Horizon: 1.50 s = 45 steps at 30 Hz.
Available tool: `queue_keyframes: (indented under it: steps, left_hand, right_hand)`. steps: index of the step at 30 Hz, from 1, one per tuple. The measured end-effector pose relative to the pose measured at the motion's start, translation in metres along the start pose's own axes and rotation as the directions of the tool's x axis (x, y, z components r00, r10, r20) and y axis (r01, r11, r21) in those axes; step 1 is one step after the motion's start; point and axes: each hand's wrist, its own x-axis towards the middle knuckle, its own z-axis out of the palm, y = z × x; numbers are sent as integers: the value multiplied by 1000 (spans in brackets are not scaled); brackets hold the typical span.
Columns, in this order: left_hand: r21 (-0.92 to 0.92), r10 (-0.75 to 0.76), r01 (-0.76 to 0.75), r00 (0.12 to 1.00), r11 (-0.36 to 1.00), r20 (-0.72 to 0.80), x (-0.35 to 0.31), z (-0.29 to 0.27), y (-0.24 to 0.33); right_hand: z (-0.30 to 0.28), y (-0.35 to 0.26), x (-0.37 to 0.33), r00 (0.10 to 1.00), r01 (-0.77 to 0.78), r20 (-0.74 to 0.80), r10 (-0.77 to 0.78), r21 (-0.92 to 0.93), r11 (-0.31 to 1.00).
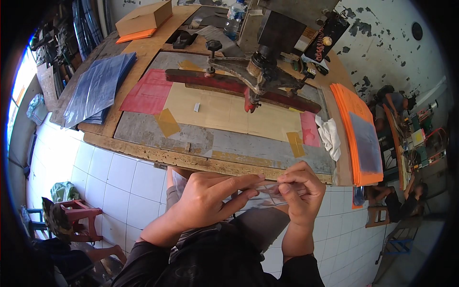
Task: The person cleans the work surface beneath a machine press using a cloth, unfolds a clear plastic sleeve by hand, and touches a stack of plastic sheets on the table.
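Just off the front edge of the worktable, above my lap, my left hand [210,198] and my right hand [302,191] face each other. Between them is a clear plastic sheet [268,197], pinched near its upper edge by the fingertips of both hands. Part of the sheet is hidden behind my fingers. Beyond it stands a press with a long red-edged bar [215,79] over a tan board [224,110]. Red sheets and brown tape pieces [167,122] lie at the board's ends, and a small pale tag [196,107] rests on it.
At the table's left lies a stack of bluish clear plastic sleeves [98,88], with a cardboard box [143,19] behind. Orange sheets [346,119] and a white cloth [328,138] lie on the right. A red stool [83,217] stands on the floor left. Other people sit at both sides.
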Motion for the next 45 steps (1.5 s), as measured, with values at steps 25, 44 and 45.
queue_keyframes:
  steps: [25, 44, 45]
  left_hand:
    - [-578, -642, 563, 762, 590, 88, -40, 27, -39]
    - [-636, -328, 280, 944, 719, 44, -17, 35, -17]
    - [-548, -321, 269, 947, 792, 1, -16, 31, -29]
  right_hand:
    - [-40, 48, -60, 983, 166, 131, -126, -364, 917]
    - [-46, 33, -64, 852, -515, 144, 503, 55, 856]
    - [-62, 27, -64, 880, -474, 20, 474, 11, 880]
